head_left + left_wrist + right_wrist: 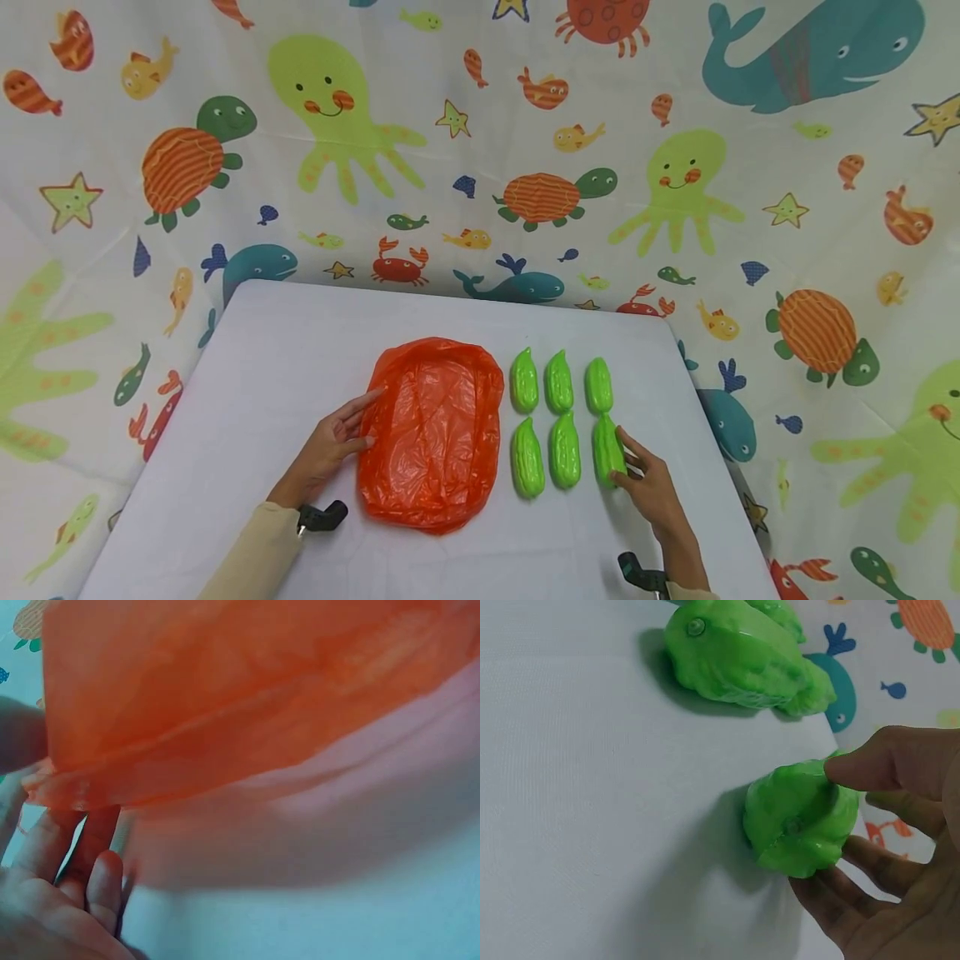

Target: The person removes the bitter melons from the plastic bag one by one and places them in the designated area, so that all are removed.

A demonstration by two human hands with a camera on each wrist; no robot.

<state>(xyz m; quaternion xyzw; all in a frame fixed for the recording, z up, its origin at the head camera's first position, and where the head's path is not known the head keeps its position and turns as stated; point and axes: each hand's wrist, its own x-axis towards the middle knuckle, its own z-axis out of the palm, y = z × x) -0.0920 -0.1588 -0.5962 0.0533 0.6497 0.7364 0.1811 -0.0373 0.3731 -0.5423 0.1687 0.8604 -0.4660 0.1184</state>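
A thin red-orange plastic bag (431,433) lies spread open on the white table, its edge raised around a flat middle. My left hand (326,454) pinches its left edge; in the left wrist view the thumb is over the film (225,712) and fingers are under it. To the right, several glossy bright-green gourd-shaped vegetables (565,450) lie in two rows. My right hand (651,492) grips the near-right green gourd (606,454), thumb on one side and fingers on the other. The right wrist view shows that gourd (791,825) end-on, its shadow beside it.
The white table (285,358) ends at the back against a sheet (420,167) printed with sea animals. Black camera mounts (322,517) sit at both wrists. In the right wrist view, other green gourds (735,652) lie beyond the held one.
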